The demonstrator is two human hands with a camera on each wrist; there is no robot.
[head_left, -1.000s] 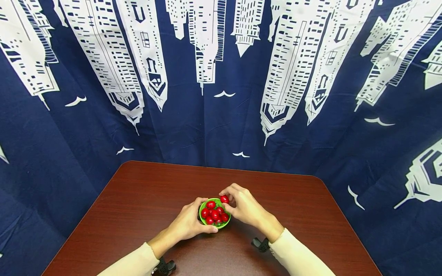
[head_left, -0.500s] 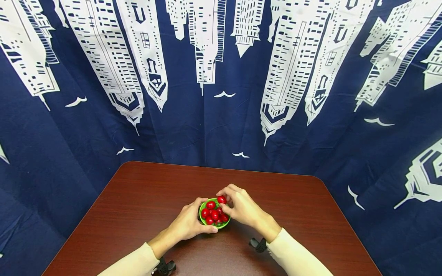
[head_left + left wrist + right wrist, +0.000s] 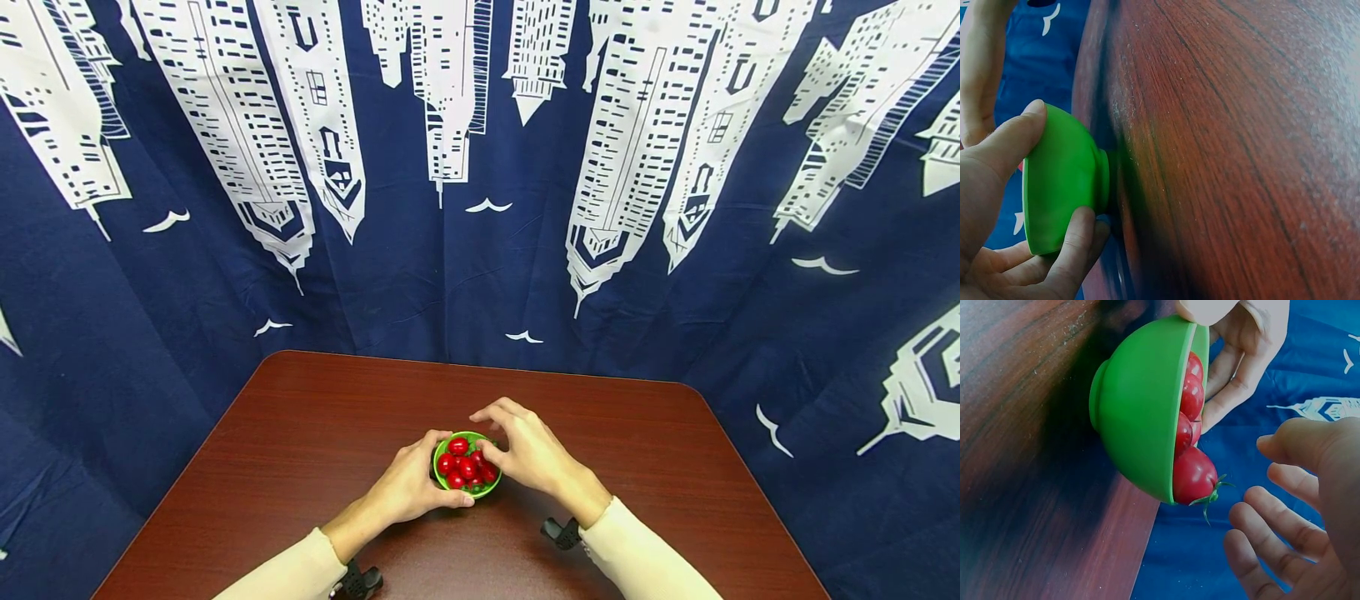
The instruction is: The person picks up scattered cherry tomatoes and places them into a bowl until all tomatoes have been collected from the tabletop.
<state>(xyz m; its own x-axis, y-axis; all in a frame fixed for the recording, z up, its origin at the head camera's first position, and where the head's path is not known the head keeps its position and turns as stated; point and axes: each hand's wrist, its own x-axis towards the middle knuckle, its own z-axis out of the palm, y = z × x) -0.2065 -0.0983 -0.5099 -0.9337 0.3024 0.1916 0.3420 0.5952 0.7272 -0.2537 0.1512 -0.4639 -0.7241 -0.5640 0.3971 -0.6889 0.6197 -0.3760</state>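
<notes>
Cupping the green bowl [image 3: 467, 475] at the counter's [image 3: 315, 433] near middle: left hand [image 3: 411, 483], thumb and fingers [image 3: 1079, 240] curled round its wall, palm side hidden. Hovering just over the tomatoes [image 3: 465, 465]: right hand [image 3: 525, 450], fingers [image 3: 1272, 512] spread and empty in the right wrist view. Heaped past the rim, lower tomatoes out of sight. Both forearms cut off at the frame's edge.

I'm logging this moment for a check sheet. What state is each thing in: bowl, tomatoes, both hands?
green bowl: upright on the table, heaped full.
cherry tomatoes: piled in the bowl; one with a green stem sits at the rim.
left hand: grips the bowl's side.
right hand: fingers relaxed beside the bowl, holding nothing.
</notes>
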